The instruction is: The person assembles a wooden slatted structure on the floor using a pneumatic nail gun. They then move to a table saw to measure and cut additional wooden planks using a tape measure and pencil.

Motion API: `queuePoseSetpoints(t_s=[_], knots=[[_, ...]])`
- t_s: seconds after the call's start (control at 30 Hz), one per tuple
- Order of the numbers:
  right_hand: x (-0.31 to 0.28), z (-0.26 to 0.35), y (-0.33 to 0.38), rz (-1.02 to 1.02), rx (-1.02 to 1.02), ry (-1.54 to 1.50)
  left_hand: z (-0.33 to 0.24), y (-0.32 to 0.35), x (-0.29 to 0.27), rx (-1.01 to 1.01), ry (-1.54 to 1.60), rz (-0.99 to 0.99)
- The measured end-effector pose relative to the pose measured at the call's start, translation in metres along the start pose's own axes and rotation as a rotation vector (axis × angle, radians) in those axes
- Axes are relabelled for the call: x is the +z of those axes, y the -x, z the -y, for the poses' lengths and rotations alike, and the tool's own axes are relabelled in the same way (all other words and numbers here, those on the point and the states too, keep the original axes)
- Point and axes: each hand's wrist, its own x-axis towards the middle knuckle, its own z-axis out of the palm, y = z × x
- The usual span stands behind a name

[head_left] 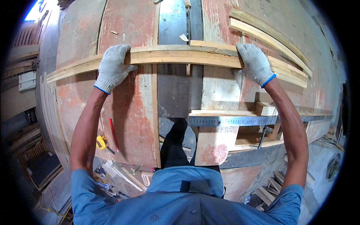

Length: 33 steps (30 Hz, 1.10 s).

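A long, pale wooden strip (180,57) lies crosswise in front of me, over the dark metal plate (172,88) in the middle of the worn, red-stained bench (127,97). My left hand (112,67), in a grey knit glove, is closed round the strip left of the plate. Gripping it on the right side is my right hand (257,63), gloved alike. Both sets of fingertips are partly hidden by the wood. A second piece of wood (213,45) rests along the strip's far edge, near my right hand.
More wooden strips (270,39) lie at the far right. Nearer, a steel ruler (232,120) runs along a wooden bar, with a wood block (266,109) beside my right forearm. A red pencil (113,135) and yellow tape measure (101,142) lie at the near left.
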Motion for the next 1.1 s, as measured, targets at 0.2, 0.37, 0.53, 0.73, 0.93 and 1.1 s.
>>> queuePoseSetpoints(t_s=[0.2,0.37,0.53,0.73,0.93,1.1], knots=[[0.002,-0.002,-0.002,0.013,0.002,0.033,0.001,-0.003,0.001,-0.011,-0.008,0.019],[0.006,-0.003,-0.004,0.029,0.028,0.036,0.002,-0.006,-0.001,-0.012,-0.013,0.042],[0.002,-0.005,-0.005,0.038,0.011,0.065,0.004,-0.010,-0.001,-0.008,-0.013,0.024],[-0.001,-0.002,-0.007,0.092,0.075,0.044,0.010,-0.013,0.001,0.011,-0.026,0.030],[-0.005,-0.003,-0.010,0.111,0.091,0.022,0.011,-0.016,0.001,0.036,-0.018,0.002],[-0.011,0.005,-0.013,0.107,0.092,0.056,0.013,-0.019,0.002,0.012,-0.019,0.012]])
